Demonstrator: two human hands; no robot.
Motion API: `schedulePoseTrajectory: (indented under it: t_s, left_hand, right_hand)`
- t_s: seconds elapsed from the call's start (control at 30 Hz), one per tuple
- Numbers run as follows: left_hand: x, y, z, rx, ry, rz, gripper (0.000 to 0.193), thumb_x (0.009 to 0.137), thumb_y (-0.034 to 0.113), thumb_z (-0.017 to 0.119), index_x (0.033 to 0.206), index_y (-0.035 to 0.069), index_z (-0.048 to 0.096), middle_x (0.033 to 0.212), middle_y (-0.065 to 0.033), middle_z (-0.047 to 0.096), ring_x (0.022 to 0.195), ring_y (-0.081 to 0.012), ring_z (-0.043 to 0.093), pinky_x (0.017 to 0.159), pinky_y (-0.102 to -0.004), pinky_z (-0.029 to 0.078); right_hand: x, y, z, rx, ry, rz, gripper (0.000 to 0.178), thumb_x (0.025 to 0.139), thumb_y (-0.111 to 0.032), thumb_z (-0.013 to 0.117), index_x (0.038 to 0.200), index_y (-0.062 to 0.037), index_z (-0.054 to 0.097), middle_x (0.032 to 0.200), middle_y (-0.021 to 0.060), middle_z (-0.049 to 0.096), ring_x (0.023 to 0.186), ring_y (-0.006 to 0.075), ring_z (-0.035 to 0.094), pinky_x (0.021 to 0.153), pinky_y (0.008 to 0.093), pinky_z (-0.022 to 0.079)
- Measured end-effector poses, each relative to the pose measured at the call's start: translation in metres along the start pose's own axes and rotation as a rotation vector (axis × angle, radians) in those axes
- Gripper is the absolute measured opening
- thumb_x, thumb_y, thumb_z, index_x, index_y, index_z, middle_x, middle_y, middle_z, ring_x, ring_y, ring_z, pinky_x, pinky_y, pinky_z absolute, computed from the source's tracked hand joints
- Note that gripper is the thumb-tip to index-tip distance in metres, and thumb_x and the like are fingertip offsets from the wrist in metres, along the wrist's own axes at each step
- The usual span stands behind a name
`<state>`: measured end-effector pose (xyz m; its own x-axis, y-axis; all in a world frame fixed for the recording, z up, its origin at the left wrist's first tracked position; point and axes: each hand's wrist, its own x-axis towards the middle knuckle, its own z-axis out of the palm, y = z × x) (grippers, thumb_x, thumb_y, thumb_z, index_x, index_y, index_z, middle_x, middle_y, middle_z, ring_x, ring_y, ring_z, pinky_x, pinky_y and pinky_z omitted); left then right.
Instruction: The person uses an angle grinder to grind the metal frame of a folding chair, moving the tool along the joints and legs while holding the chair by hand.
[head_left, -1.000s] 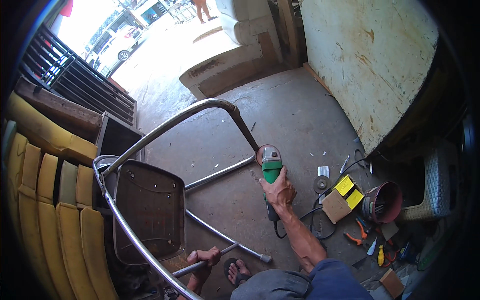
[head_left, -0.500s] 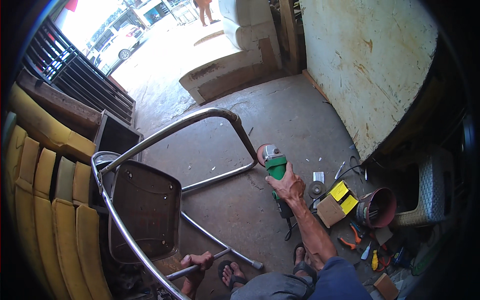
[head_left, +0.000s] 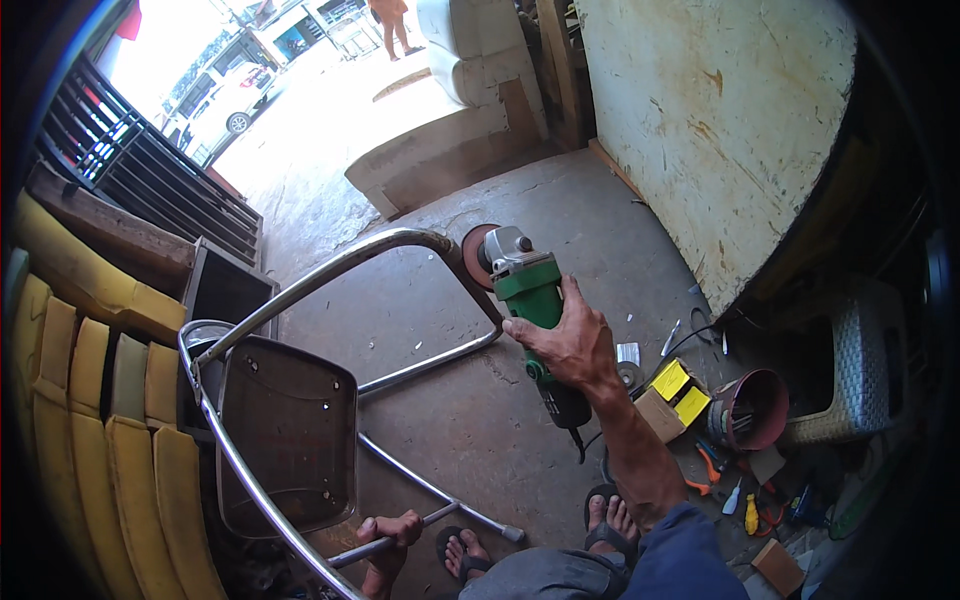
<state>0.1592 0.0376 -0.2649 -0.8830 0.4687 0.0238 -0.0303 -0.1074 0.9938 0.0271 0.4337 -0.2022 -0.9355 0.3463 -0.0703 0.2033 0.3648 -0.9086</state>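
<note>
My right hand (head_left: 572, 345) is wrapped round the green body of an angle grinder (head_left: 533, 300). Its reddish-brown disc (head_left: 479, 256) is right by the bent corner of a chrome tube chair frame (head_left: 335, 272); I cannot tell whether it touches. With my left hand (head_left: 392, 540) I grip a crossbar of that frame at the lower middle. The chair lies tipped over, its dark brown seat panel (head_left: 290, 435) facing me with small holes in it. The grinder's cord (head_left: 579, 447) hangs from its rear end.
Stacked yellow cushions (head_left: 130, 480) line the left side. At right are a yellow-and-brown box (head_left: 675, 395), a reddish bucket (head_left: 750, 408), orange-handled pliers (head_left: 708, 462) and screwdrivers (head_left: 752, 513) on the floor. A worn white panel (head_left: 720, 130) leans behind; an unfinished sofa frame (head_left: 440, 160) stands far ahead.
My right hand has raised the grinder, bringing it up and slightly left, with its disc now higher beside the frame's corner. My left hand keeps its hold on the crossbar.
</note>
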Motion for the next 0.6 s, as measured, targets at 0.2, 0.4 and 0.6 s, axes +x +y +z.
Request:
schedulePoseTrajectory:
  t_s: [0.2, 0.4, 0.6]
  left_hand:
    - [0.003, -0.001, 0.001, 0.006, -0.005, 0.011, 0.065, 0.101, 0.051, 0.008, 0.054, 0.009, 0.025, 0.048, -0.0037, 0.029, 0.049, -0.0213, 0.025, 0.061, -0.0389, 0.033]
    - [-0.004, -0.003, -0.002, -0.015, 0.011, 0.006, 0.065, 0.101, 0.051, 0.008, 0.055, 0.008, 0.025, 0.049, -0.0038, 0.029, 0.049, -0.021, 0.026, 0.061, -0.0391, 0.032]
    - [-0.003, 0.001, 0.0, -0.02, 0.01, 0.007, 0.064, 0.1, 0.051, 0.009, 0.055, 0.009, 0.025, 0.049, -0.0034, 0.028, 0.05, -0.0208, 0.026, 0.06, -0.0388, 0.031]
  right_hand:
    - [0.008, 0.016, -0.006, 0.037, -0.054, 0.047, 0.08, 0.077, -0.055, 0.079, 0.131, -0.0028, 0.052, 0.105, 0.0245, 0.071, 0.098, 0.0393, 0.072, 0.089, 0.0463, 0.056]
    - [0.003, 0.012, -0.005, 0.177, -0.048, -0.005, 0.078, 0.077, -0.055, 0.08, 0.127, -0.0012, 0.054, 0.102, 0.0211, 0.071, 0.094, 0.0353, 0.073, 0.087, 0.0439, 0.057]
    - [-0.028, 0.015, 0.014, 0.181, 0.016, 0.011, 0.076, 0.08, -0.052, 0.08, 0.128, -0.0014, 0.049, 0.1, 0.0204, 0.071, 0.092, 0.0369, 0.073, 0.087, 0.0456, 0.057]
